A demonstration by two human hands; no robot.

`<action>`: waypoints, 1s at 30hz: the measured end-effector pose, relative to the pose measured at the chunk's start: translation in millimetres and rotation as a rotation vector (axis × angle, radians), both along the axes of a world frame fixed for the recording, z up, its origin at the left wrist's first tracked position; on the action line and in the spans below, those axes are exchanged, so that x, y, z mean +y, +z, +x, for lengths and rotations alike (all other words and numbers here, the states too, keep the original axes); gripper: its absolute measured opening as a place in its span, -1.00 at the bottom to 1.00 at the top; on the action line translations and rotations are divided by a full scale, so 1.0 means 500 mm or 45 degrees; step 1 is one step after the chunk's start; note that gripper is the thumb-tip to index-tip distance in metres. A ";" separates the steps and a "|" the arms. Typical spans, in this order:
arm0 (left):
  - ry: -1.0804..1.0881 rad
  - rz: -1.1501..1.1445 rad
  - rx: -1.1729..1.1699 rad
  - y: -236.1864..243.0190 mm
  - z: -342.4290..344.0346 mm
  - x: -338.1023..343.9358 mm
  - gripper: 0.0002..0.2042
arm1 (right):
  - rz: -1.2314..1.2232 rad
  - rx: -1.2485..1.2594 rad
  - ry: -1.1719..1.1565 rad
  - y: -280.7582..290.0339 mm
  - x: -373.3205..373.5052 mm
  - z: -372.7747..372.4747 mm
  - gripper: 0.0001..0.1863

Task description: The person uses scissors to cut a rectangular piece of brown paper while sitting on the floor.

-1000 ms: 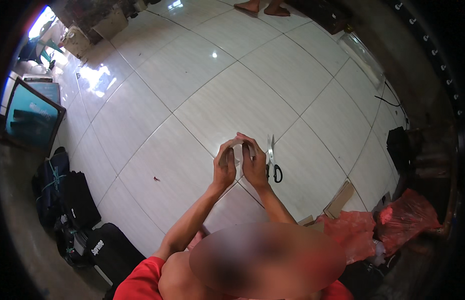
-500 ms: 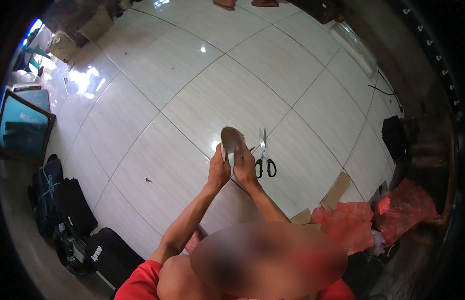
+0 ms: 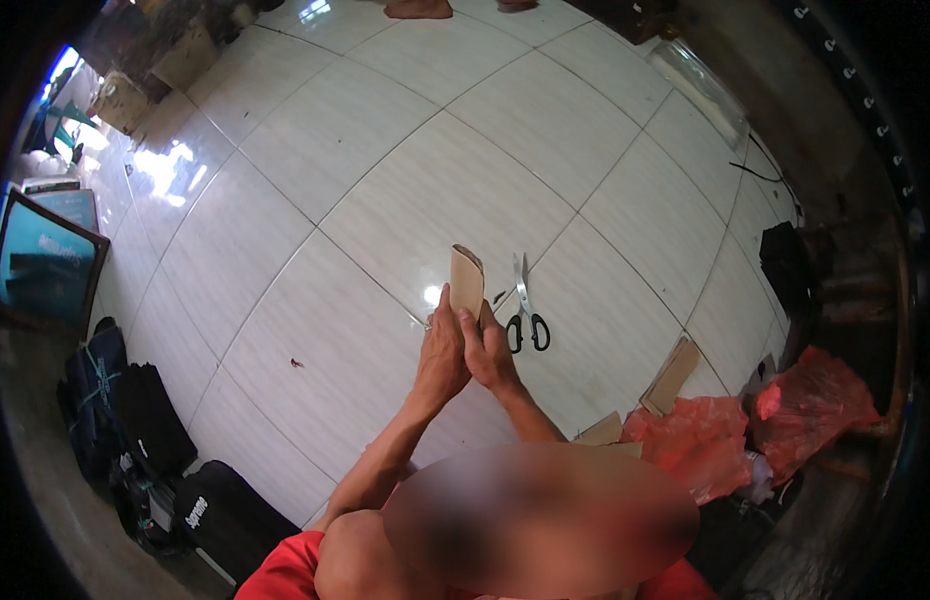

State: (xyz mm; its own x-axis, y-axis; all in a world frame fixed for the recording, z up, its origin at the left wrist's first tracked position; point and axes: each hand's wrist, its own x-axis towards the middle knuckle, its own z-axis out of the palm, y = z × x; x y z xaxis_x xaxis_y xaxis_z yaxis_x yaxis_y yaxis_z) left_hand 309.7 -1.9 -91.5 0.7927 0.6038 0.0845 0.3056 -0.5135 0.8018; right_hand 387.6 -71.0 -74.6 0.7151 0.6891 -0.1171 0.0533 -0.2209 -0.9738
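Note:
A tan piece of what looks like cardboard (image 3: 467,280), bent over into a curve, stands up between my hands above the tiled floor. My left hand (image 3: 443,352) presses along its left side and lower end, fingers pointing away from me. My right hand (image 3: 492,352) closes on it from the right, with the thumb on the face turned toward me. Just right of that hand lies a pair of scissors (image 3: 524,305) with black handles, blades slightly apart and pointing away. A small dark scrap (image 3: 499,298) is beside the blades.
Flat cardboard strips (image 3: 671,378) and red plastic bags (image 3: 697,440) lie at the near right. Black bags (image 3: 235,515) and a framed blue picture (image 3: 50,265) line the left. A person's bare foot (image 3: 419,9) shows at the far edge.
The cardboard has turned, so its pale outer face shows instead of the darker hollow. My right thumb has shifted lower on it, and my hands are closer together.

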 end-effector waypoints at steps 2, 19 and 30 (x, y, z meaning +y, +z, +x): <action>-0.171 -0.026 -0.097 0.031 -0.030 0.020 -0.12 | 0.003 0.006 0.077 0.007 -0.016 0.026 -0.49; 0.083 -1.850 -0.460 0.094 0.001 0.120 -0.52 | -0.017 -0.152 0.063 0.080 -0.070 -0.032 -0.50; 0.216 -1.851 -0.410 0.086 -0.007 0.107 -0.57 | -0.185 0.073 0.119 0.059 -0.105 -0.049 -0.66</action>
State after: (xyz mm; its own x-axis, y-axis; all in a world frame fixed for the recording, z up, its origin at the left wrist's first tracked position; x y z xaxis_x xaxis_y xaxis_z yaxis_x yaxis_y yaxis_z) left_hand 306.3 51.7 -48.2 0.7711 0.3919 -0.5019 -0.0059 0.7925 0.6098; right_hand 363.1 -123.5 -45.1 0.6381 0.7252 -0.2587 0.0258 -0.3559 -0.9342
